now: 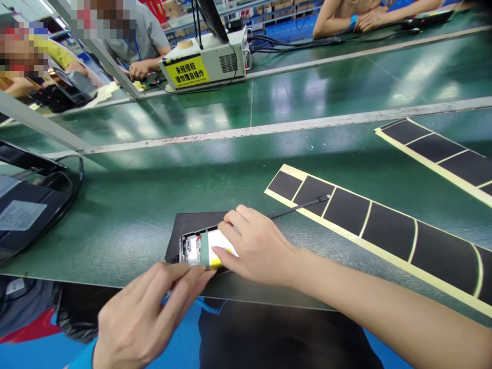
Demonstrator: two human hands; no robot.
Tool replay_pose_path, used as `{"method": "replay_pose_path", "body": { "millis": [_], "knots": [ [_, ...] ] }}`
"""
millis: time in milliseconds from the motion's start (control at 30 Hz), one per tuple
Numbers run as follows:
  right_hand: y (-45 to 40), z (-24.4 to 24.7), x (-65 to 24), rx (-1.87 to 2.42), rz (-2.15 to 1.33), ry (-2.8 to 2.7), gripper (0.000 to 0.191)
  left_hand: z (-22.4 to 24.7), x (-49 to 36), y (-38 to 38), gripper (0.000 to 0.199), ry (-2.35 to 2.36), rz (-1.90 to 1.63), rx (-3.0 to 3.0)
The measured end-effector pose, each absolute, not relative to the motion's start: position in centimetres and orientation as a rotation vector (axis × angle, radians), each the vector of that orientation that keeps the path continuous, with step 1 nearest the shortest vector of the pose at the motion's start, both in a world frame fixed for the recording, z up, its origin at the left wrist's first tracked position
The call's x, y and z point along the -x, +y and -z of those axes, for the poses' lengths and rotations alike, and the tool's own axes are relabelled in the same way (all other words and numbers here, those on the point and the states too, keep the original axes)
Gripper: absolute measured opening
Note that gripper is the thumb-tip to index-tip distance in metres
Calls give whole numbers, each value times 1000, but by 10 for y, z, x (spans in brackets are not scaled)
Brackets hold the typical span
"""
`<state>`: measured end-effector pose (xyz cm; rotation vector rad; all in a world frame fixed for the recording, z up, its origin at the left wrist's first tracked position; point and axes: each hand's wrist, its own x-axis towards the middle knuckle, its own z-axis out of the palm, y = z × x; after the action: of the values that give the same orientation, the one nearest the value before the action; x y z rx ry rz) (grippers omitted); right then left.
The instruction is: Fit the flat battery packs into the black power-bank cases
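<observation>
The right hand (255,251) lies spread over the white battery (222,244) of an opened smartphone housing (192,250) — the left hand (146,320) sits at its near edge. Whether either hand clamps it cannot be told — the housing rests on a black mat (194,224) on the green conveyor belt (246,169).

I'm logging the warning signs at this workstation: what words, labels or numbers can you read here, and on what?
"未经授权 请勿擅自操作" on the yellow label of the grey bench unit.
A finer line beneath it on that label: too small to read.
White label on the black case at left: too blurred to read.
White tag on the dark bag at lower left: too small to read.
</observation>
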<state>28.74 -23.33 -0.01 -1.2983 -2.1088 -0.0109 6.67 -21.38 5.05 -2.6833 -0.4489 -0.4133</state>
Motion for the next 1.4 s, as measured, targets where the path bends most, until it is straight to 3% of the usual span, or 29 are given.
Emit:
{"method": "replay_pose_path", "body": {
  "millis": [100,400,700,1400],
  "knots": [
    [-233,1,-287,1297,3,-2101,36,-41,-65,-204,30,-488,554,2672],
    [-233,2,-284,1329,-25,-2073,34,-31,-58,-208,30,-984,715,2967],
    [-236,2,-282,1301,-37,-2048,29,-34,-58,-207,16,-846,715,2976],
    [-237,4,-277,1342,-180,-2040,18,-42,-64,-192,22,-313,515,2928]
  ]
}}
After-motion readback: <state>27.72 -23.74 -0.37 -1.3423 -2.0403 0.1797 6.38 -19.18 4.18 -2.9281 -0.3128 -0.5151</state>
